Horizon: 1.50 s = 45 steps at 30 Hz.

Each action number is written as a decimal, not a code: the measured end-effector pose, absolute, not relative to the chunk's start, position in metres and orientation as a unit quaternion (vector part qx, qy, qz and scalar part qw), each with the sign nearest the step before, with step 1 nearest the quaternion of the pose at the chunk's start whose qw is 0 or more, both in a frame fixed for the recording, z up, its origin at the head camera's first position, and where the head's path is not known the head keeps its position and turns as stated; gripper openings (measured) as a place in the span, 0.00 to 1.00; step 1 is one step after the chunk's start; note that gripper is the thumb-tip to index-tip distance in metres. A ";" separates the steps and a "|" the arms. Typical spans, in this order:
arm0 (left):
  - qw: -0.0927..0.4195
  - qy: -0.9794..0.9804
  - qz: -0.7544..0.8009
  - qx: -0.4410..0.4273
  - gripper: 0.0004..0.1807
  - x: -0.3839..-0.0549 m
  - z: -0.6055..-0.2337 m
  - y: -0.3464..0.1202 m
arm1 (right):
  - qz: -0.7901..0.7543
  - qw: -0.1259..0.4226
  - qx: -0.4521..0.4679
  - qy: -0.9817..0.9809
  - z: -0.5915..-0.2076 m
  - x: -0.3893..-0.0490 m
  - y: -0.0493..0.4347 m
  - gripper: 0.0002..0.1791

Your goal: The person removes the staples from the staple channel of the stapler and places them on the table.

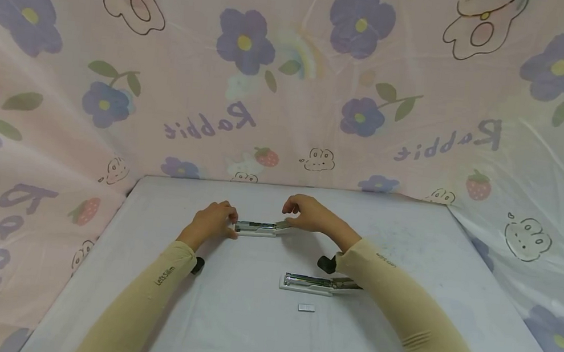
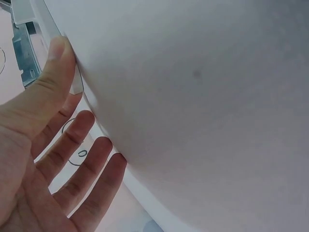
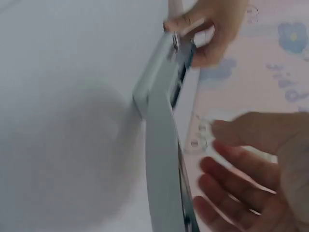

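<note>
A white stapler [image 1: 256, 229] lies folded wide open on the table, its metal staple channel facing up. At its left end my left hand [image 1: 212, 220] pinches the base; in the left wrist view the thumb [image 2: 57, 63] presses the base's edge while the other fingers spread below. My right hand [image 1: 307, 213] hovers by the swung-back top arm [image 1: 283, 225]. The right wrist view has that hand's fingers [image 3: 231, 188] loosely bent beside the arm, holding nothing.
Nearer me lies a second opened stapler [image 1: 307, 282], its right end hidden by the right sleeve [image 1: 394, 291]. Just in front of it is a small strip of staples [image 1: 306, 308]. A patterned cloth [image 1: 290, 102] hangs behind the white table [image 1: 225, 319].
</note>
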<state>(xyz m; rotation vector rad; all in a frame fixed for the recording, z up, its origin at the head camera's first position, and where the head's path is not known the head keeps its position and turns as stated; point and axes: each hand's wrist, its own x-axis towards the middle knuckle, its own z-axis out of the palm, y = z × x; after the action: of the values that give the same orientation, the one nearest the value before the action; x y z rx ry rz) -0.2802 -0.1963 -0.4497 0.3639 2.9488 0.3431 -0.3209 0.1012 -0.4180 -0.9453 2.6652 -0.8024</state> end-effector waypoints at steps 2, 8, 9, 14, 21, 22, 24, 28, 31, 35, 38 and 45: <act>0.076 0.983 0.115 0.119 0.20 -0.279 -0.449 -0.196 | -0.286 0.082 -0.325 0.898 -0.419 -0.318 0.090 0.11; 0.077 0.984 0.111 0.120 0.20 -0.279 -0.449 -0.196 | -0.309 0.062 -0.328 0.890 -0.423 -0.310 0.062 0.09; 0.077 0.984 0.111 0.120 0.20 -0.279 -0.448 -0.196 | -0.310 0.061 -0.330 0.889 -0.424 -0.309 0.059 0.10; 0.078 0.983 0.113 0.120 0.20 -0.278 -0.446 -0.196 | -0.309 0.058 -0.333 0.889 -0.429 -0.305 0.042 0.09; 0.079 0.983 0.114 0.121 0.20 -0.279 -0.445 -0.197 | -0.306 0.060 -0.325 0.893 -0.438 -0.302 0.025 0.08; 0.079 0.983 0.114 0.121 0.20 -0.279 -0.445 -0.197 | -0.306 0.064 -0.324 0.893 -0.438 -0.302 0.024 0.08; 0.078 0.983 0.115 0.120 0.20 -0.279 -0.445 -0.197 | -0.302 0.072 -0.321 0.895 -0.440 -0.302 0.021 0.08; 0.078 0.983 0.118 0.120 0.19 -0.280 -0.446 -0.197 | -0.291 0.087 -0.314 0.900 -0.443 -0.302 0.016 0.07; 0.077 0.983 0.119 0.121 0.19 -0.280 -0.446 -0.197 | -0.285 0.090 -0.309 0.903 -0.443 -0.300 0.014 0.08; 0.077 0.983 0.117 0.122 0.20 -0.279 -0.445 -0.197 | -0.274 0.086 -0.307 0.907 -0.441 -0.298 0.014 0.08; 0.078 0.983 0.115 0.122 0.20 -0.279 -0.444 -0.197 | -0.265 0.081 -0.311 0.909 -0.443 -0.299 0.013 0.08; 0.079 0.982 0.119 0.120 0.20 -0.280 -0.446 -0.198 | -0.274 0.085 -0.317 0.904 -0.443 -0.298 0.013 0.08</act>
<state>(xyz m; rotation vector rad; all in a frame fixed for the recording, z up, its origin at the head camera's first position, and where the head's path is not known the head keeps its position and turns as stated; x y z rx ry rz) -0.2798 -0.1977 -0.4460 0.3597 2.9410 0.3554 -0.2981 0.0130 -0.4427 -0.9447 2.6961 -0.8163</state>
